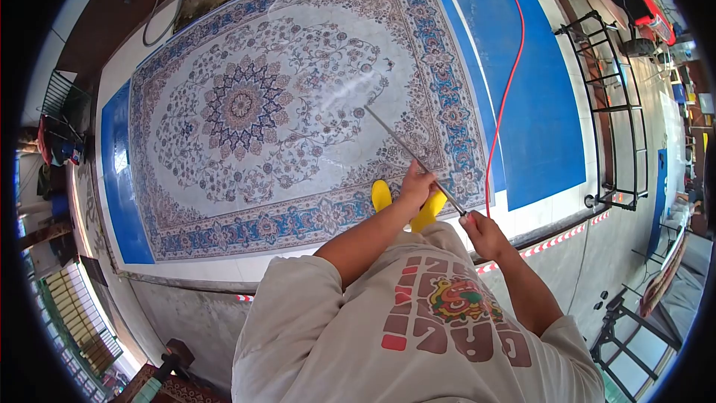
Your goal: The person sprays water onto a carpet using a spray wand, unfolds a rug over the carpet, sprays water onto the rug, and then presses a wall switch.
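A long thin metal wand (pixel 395 136) points up and left over a patterned carpet (pixel 291 89) with a blue and brown border. My left hand (pixel 418 183) is closed around the middle of the wand. Farther back, my right hand (pixel 482 234) grips its rear end, where a dark handle part shows. From near the wand's tip, a faint whitish spray spreads over the pale field of the carpet. The red hose (pixel 514 67) runs down to near my right hand. Yellow boots (pixel 381 195) stand at the carpet's lower edge.
Blue mats (pixel 533 104) lie beside and under the carpet. A black metal rack (pixel 613 108) stands at the right. A grey hose (pixel 179 0) curls at the upper left. Red and white striped tape (pixel 553 242) marks the floor edge near my right arm.
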### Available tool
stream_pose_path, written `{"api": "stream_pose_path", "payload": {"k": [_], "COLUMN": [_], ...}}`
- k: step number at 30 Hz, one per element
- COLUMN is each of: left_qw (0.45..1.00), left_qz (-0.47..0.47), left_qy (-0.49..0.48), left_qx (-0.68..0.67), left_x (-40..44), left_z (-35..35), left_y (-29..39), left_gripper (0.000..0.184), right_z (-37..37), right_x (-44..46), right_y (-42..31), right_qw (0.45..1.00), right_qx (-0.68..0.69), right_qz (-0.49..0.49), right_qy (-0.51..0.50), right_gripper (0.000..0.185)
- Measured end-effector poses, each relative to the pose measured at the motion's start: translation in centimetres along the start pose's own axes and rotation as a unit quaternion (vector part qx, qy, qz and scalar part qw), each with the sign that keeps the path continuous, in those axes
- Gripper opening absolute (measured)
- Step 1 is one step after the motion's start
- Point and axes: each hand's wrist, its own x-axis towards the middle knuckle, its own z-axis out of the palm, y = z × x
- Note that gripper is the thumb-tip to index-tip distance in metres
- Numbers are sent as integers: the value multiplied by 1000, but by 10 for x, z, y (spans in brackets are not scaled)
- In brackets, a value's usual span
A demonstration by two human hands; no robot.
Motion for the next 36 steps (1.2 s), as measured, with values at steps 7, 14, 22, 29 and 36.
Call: {"api": "stream_pose_path", "payload": {"k": [7,14,22,29,36], "left_qw": [991,993,997,995,984], "left_qz": [130,-103,18,18,-176], "left_qy": [22,5,78,97,22], "left_qx": [8,59,11,8,-22], "left_x": [-15,-82,-139,-171,-200], "left_z": [-12,3,-20,-38,-44], "left_y": [-10,-133,-202,-221,-276], "left_gripper": [79,60,35,81,34], "right_z": [41,50,95,142,145], "right_x": [-15,-109,-145,-168,-211], "right_y": [14,83,121,146,129], "right_qw": [995,997,991,990,978], "right_qx": [61,-48,-85,-56,-131], "right_qz": [-68,10,-31,-110,25], "right_qy": [35,-65,-94,-73,-162], "right_gripper": [40,49,51,43,56]}}
